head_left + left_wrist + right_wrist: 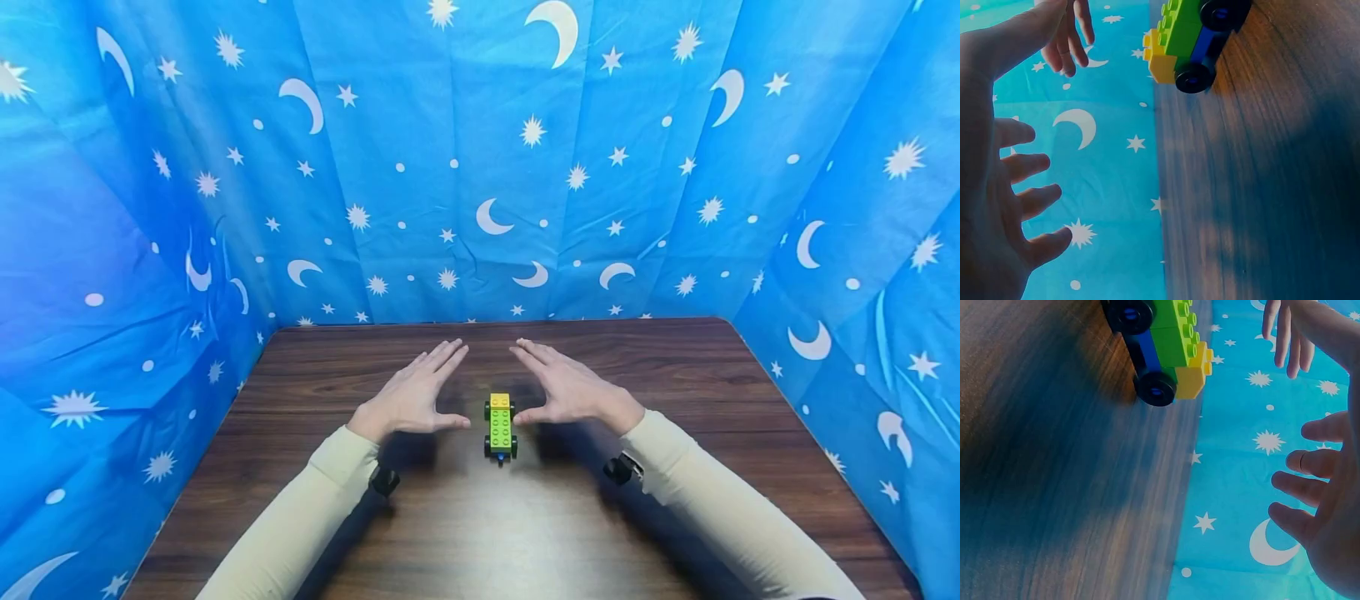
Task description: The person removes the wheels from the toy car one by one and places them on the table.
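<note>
A small toy car of building bricks (pixel 500 427) stands on the table between the two hands. Its body is lime green with a yellow brick at the far end, over a blue base with black wheels (pixel 1155 389). To its left my left hand (pixel 415 392) hovers, fingers extended and thumb pointing at the car. My right hand (pixel 573 390) mirrors it on the other side, the thumb tip close beside the car. Neither hand holds anything. Both wrist views show the car's side, with its near end cut off by the frame edge.
The dark wood-grain table (pixel 465 533) reaches back to a blue curtain (pixel 420 200) with white moons and stars, which also hangs along both sides. Each wrist carries a small black device (pixel 385 481) below a pale sleeve (pixel 300 512).
</note>
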Demonstrator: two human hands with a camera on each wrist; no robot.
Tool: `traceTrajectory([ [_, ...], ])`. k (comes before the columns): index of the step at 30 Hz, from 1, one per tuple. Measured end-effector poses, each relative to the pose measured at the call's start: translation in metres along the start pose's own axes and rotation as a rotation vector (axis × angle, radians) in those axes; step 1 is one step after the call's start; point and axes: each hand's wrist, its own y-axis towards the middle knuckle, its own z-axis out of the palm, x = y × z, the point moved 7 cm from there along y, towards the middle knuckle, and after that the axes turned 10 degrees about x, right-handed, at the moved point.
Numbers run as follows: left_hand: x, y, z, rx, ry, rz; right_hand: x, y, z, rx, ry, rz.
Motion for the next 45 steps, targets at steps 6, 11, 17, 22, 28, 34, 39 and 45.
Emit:
traceTrajectory([
  [6,-0.001,0.001,0.008,0.011,0.006,0.002,0.001,0.002,0.007,0.020,0.019,0.015],
  [11,-0.001,-0.001,0.015,0.050,-0.013,-0.016,0.000,0.003,0.016,0.050,0.034,0.032],
  [17,0.001,-0.003,0.019,0.057,-0.019,-0.047,0.001,0.004,0.021,0.063,0.051,0.043],
  [22,0.001,-0.002,0.027,0.067,-0.037,-0.046,0.000,0.002,0.028,0.083,0.072,0.043],
  [28,0.000,-0.001,0.037,0.097,-0.055,-0.055,-0.001,0.003,0.035,0.092,0.067,0.036],
  [34,0.000,0.000,0.039,0.106,-0.056,-0.050,-0.001,0.005,0.040,0.109,0.079,0.036],
  [39,-0.002,0.002,0.043,0.132,-0.033,-0.049,-0.002,0.006,0.045,0.118,0.074,0.035],
  [45,-0.005,0.003,0.050,0.145,-0.038,-0.049,-0.001,0.007,0.049,0.105,0.074,0.018],
])
